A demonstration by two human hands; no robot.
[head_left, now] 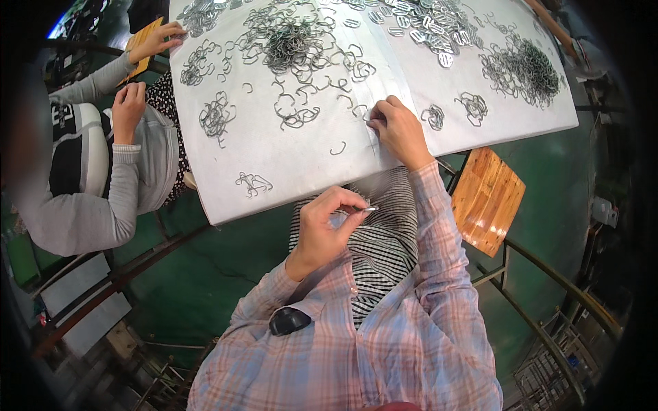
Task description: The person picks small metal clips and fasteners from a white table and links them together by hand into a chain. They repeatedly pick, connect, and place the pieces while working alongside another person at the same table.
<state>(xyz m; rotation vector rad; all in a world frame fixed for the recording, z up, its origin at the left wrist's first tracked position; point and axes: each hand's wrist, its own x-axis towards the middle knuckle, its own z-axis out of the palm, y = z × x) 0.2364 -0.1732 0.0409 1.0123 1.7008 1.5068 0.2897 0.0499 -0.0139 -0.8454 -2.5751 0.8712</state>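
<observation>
My left hand (322,226) is held in front of my lap, just off the table's near edge. Its thumb and forefinger pinch a small flat metal piece (371,209), seen nearly edge-on. Over the white tabletop, my right hand (403,133) has its fingertips closed on a bent wire hook (360,111), partly hidden by the fingers. A single wire hook (338,148) lies apart, nearer me. Beyond my hands spreads a large heap of wire hooks (291,48). Slotted metal buckles (435,34) are piled at the far right.
Small clusters of hooks lie right of my hand (473,108) and at the left (216,118). Another hook heap (524,72) is at the table's right. A co-worker's hand (129,109) is by the left edge. A wooden stool (488,202) stands right of me.
</observation>
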